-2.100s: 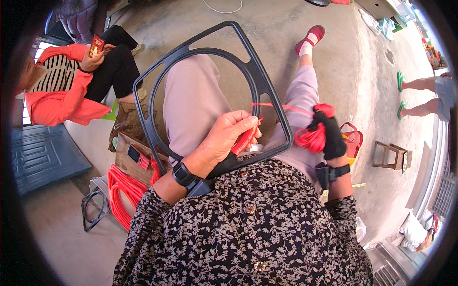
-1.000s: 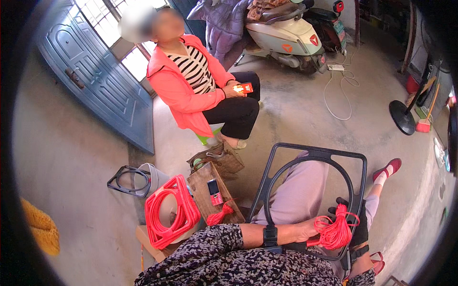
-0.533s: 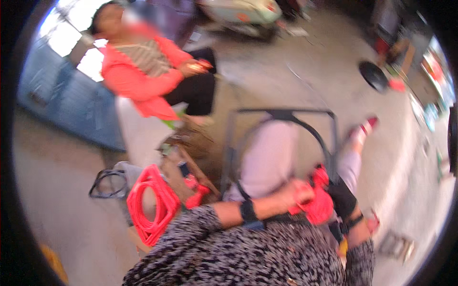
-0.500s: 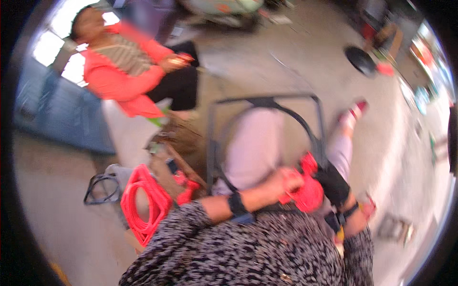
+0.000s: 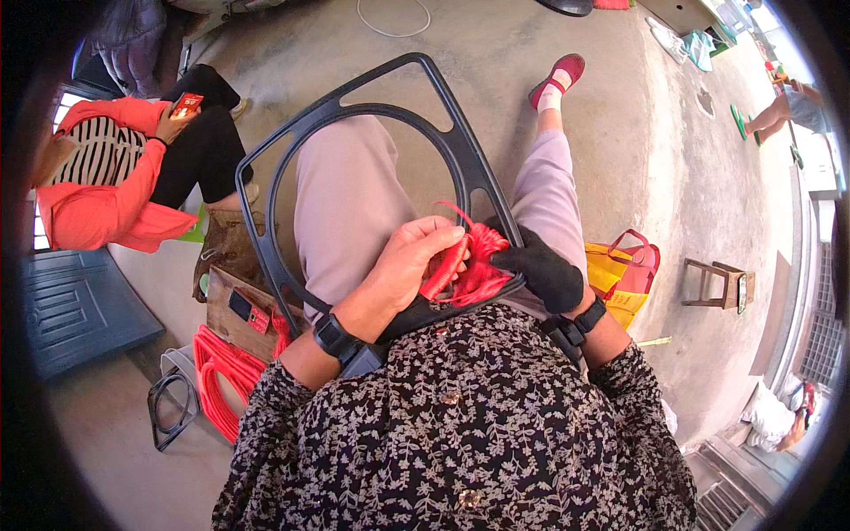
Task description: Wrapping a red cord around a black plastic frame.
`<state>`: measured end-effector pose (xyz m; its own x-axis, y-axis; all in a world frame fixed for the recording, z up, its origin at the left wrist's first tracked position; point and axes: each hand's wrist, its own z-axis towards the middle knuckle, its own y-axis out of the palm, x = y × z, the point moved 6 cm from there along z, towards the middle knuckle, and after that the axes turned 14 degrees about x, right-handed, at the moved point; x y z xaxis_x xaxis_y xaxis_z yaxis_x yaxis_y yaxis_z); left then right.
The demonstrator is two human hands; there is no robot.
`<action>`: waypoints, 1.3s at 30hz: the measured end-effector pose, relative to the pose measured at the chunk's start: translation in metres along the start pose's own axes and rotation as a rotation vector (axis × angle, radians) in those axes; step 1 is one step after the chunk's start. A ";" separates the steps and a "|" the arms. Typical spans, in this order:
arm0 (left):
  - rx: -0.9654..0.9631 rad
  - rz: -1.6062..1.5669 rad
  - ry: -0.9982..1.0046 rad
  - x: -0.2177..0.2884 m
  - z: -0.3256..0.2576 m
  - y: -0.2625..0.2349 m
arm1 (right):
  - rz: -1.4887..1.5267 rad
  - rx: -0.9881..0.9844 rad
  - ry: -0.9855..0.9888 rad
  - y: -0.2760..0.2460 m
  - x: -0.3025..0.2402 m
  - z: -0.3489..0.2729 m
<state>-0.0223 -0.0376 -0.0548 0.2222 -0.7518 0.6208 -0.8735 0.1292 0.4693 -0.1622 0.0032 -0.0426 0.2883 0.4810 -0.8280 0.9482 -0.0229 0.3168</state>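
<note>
A black frame (image 5: 452, 128) with a round ring inside it leans over my lap, its near edge against my patterned blouse. Bright red cord (image 5: 485, 265) is gathered in a loose bundle at the frame's near right part, and a thin loose end curls up above it. My bare left hand (image 5: 416, 257) pinches a small wound length of this cord between thumb and fingers. On the bundle's right side, my right hand (image 5: 547, 270), in a black glove, is closed with its fingertips against the cord; some of its fingers are hidden.
At left, a wooden box (image 5: 232, 310) bears a phone (image 5: 248, 310), with red cord hanks (image 5: 221, 376) beside it. Another person (image 5: 115, 177) sits at the upper left holding a red packet (image 5: 187, 106). A yellow and red bag (image 5: 624, 274) and a wooden stool (image 5: 719, 285) stand at right.
The view has swung and steadied. The frame now tilts the other way across my lap. Both hands have come together at the red cord by its near right part.
</note>
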 end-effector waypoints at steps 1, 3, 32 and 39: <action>0.010 0.006 -0.003 0.001 -0.001 0.000 | 0.052 -0.026 0.035 0.002 0.002 0.000; 0.032 0.037 -0.023 0.003 -0.002 -0.001 | -0.140 0.040 0.078 -0.008 -0.004 -0.005; -0.157 0.101 -0.210 -0.009 -0.018 0.023 | 0.089 0.173 -0.212 -0.026 -0.036 0.068; -0.182 0.059 -0.182 -0.012 -0.015 0.019 | 0.451 -0.064 0.269 0.023 -0.045 0.035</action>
<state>-0.0353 -0.0170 -0.0437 0.0775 -0.8414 0.5348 -0.7869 0.2778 0.5510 -0.1489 -0.0494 -0.0138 0.6134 0.6440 -0.4573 0.7254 -0.2302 0.6487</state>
